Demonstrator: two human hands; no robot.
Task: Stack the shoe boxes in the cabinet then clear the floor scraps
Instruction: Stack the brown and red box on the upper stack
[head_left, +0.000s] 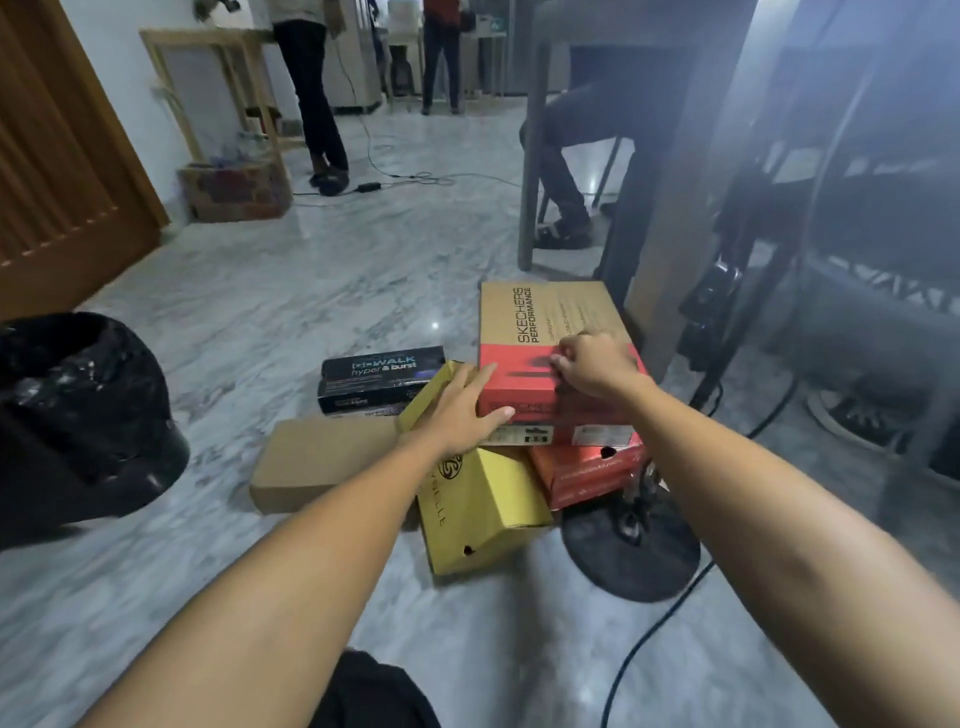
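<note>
pile of shoe boxes on the marble floor (291, 312), beside a dark post or leg at its far right. top of pile: skechers box (550, 332), tan and red lid, lying flat on an orange box (587, 470). left hand (460, 402) lies against the near left corner of the skechers box, fingers fairly straight along its side, thumb across the front face; grip apart, pressing rather than curled. right hand (597, 366) sits on the lid, fingers curled down onto the red part; it looks like a pinch at the lid, but motion blur makes that uncertain. yellow box (478, 509) leans tilted under the left wrist, touching the orange box. plain brown box (322, 462) flat just left of the yellow one. black walk box (382, 376) behind it, just left of the skechers box. black bin bag (78, 415) near the floor's left edge. black round base (631, 551) with a cable just near-right of the pile.
</note>
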